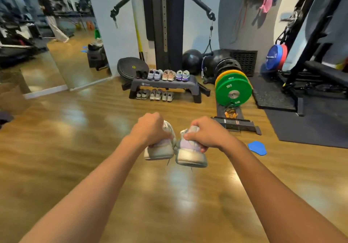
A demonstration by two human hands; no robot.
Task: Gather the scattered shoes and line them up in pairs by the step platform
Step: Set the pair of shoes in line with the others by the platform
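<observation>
While both arms reach forward, each hand carries one pale sneaker low over the wooden floor [90, 129]. The left hand [150, 128] has its fingers curled round the collar of the left shoe [159, 151]. The right hand [205, 135] grips the right shoe [191, 156] the same way, thumb pinching its inner edge. The two shoes hang heel toward the camera, side by side and almost touching.

At twelve o'clock from the hands, well apart from them, stands the step platform [190, 83]. Four pairs sit in a row on its top: a black pair [141, 74], a grey-blue pair [155, 74], a beige pair [169, 75] and a blue pair [182, 75]. Three pale pairs [156, 94] line the floor beneath it. Green weight plates [233, 92] stand at three o'clock of the platform, and a blue pad [257, 147] lies on the floor at three o'clock of the right hand.

This looks like the carrying step for a late pair, with most of the task seemingly done. The next move calls for walking to the platform and lowering both shoes together. The bare floor at three o'clock of the lower row seems the likeliest slot, toes matching their neighbours. The trailing laces may need watching.
</observation>
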